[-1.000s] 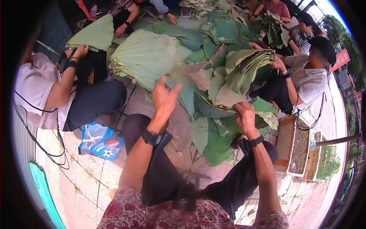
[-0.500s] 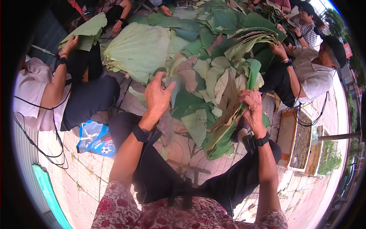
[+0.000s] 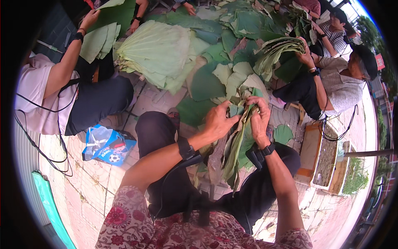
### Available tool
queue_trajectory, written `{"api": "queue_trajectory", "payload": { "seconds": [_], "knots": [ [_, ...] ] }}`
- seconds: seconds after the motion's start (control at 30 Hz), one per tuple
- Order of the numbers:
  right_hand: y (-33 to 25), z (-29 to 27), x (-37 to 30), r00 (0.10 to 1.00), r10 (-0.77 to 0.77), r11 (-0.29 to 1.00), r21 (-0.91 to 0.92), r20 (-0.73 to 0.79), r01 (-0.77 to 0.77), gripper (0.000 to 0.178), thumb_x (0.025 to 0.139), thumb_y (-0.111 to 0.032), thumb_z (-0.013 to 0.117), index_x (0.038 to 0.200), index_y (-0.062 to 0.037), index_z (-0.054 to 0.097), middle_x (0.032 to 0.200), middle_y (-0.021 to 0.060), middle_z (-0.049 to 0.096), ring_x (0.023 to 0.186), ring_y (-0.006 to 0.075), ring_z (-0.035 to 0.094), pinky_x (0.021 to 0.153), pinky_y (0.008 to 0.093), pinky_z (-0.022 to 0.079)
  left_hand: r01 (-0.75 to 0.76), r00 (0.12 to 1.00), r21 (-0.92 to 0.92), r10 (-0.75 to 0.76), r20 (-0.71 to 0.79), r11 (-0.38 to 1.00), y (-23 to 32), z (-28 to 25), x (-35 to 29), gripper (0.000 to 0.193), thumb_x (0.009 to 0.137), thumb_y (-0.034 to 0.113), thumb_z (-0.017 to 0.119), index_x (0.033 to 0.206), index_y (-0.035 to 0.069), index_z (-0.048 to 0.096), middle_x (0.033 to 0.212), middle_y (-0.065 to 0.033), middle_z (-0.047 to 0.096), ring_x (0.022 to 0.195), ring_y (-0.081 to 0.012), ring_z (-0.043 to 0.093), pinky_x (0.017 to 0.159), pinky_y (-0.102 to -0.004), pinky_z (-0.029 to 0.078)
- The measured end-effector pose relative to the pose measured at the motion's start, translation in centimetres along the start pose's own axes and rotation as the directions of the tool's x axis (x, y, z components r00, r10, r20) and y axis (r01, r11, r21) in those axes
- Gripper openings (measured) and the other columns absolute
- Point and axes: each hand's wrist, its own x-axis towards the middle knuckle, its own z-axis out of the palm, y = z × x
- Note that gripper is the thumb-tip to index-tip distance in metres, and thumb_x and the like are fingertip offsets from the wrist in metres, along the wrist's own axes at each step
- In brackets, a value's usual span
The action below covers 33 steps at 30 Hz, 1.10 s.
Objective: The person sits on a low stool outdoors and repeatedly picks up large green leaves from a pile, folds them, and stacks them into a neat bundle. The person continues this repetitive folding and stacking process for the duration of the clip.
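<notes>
A drooping bundle of lotus leaves (image 3: 234,153), green and browned, hangs between my knees. From its right side my right hand (image 3: 260,119) grips the gathered top edges. My left hand (image 3: 219,121) closes on the upper left of the same bundle, a dark green leaf piece showing at its fingertips. The two hands are a short gap apart. Beyond them lies a spread of loose lotus leaves (image 3: 203,81), dark green, pale and brown. A large pale fan-shaped stack of leaves (image 3: 153,54) rests at the far left of it.
At left sits a person holding folded leaves (image 3: 99,41); at right another holds a leaf stack (image 3: 277,52). More people work at the far side. A blue bag (image 3: 108,145) stands by my left knee. Planter boxes (image 3: 325,153) and black cables (image 3: 45,153) flank the paved floor.
My left hand has come right and nearer, from the pile to the bundle, and now grips it. My right hand has drawn its leaves slightly left. The person at left has lifted their leaves.
</notes>
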Motion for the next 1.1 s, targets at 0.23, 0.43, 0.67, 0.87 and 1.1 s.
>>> {"api": "queue_trajectory", "payload": {
  "seconds": [0.23, 0.43, 0.67, 0.87, 1.1],
  "knots": [
    [1.5, 2.0, 0.7, 0.995, 0.082, 0.996, 0.023, -0.065, -0.08, 0.017, 0.082, 0.007, 0.044, 0.087, 0.0006, 0.059, 0.095, 0.0106, 0.064, 0.091, 0.0232, 0.059, 0.085, 0.0316, 0.047, 0.041, 0.999, -0.076, -0.039, 0.022, 0.996, -0.6, 0.5, 0.2, 0.04, 0.084, 0.028, 0.072, 0.109, -0.003, 0.064, 0.081, -0.0141, 0.068, 0.07, -0.0214, 0.063, 0.068, -0.0365, 0.051],
    [2.2, 3.0, 1.8, 0.991, 0.1, 0.995, 0.039, -0.093, -0.097, 0.016, 0.088, 0.004, 0.043, 0.089, -0.0008, 0.058, 0.097, 0.0043, 0.066, 0.087, 0.0125, 0.056, 0.08, 0.0261, 0.045, -0.033, 0.998, -0.293, 0.046, 0.036, 0.955, -1.4, 0.7, 1.1, 0.036, 0.092, 0.03, 0.065, 0.107, -0.002, 0.062, 0.093, -0.0155, 0.069, 0.082, -0.023, 0.065, 0.077, -0.0389, 0.051],
    [1.7, 4.2, 2.7, 0.974, 0.168, 0.959, 0.254, -0.155, -0.125, 0.018, 0.088, 0.004, 0.044, 0.09, -0.0001, 0.061, 0.099, 0.0071, 0.068, 0.091, 0.0148, 0.059, 0.085, 0.0278, 0.046, 0.112, 0.972, -0.354, -0.029, 0.231, 0.928, 0.8, -1.4, 0.9, 0.064, 0.097, 0.054, 0.059, 0.123, -0.005, 0.054, 0.114, -0.0137, 0.058, 0.103, -0.0194, 0.053, 0.093, -0.0339, 0.043],
    [2.2, 5.1, 3.0, 0.985, 0.147, 0.933, 0.344, -0.092, -0.107, 0.018, 0.086, 0.003, 0.044, 0.09, -0.0003, 0.061, 0.103, 0.0082, 0.067, 0.097, 0.0165, 0.059, 0.089, 0.0286, 0.046, -0.014, 0.999, -0.226, 0.024, 0.043, 0.974, -0.2, -0.9, 0.7, 0.056, 0.092, 0.042, 0.067, 0.118, -0.006, 0.055, 0.105, -0.0164, 0.063, 0.095, -0.0224, 0.058, 0.085, -0.0366, 0.048],
    [3.2, 4.7, 3.7, 0.984, 0.176, 0.861, 0.487, -0.011, -0.149, 0.022, 0.086, 0.005, 0.045, 0.093, -0.0013, 0.065, 0.105, 0.009, 0.07, 0.099, 0.0169, 0.062, 0.09, 0.0287, 0.047, 0.061, 0.993, -0.143, -0.046, 0.105, 0.988, 0.9, -1.8, 0.9, 0.043, 0.096, 0.031, 0.063, 0.119, -0.004, 0.055, 0.104, -0.0158, 0.064, 0.094, -0.0217, 0.059, 0.087, -0.0369, 0.047]
  ]
}}
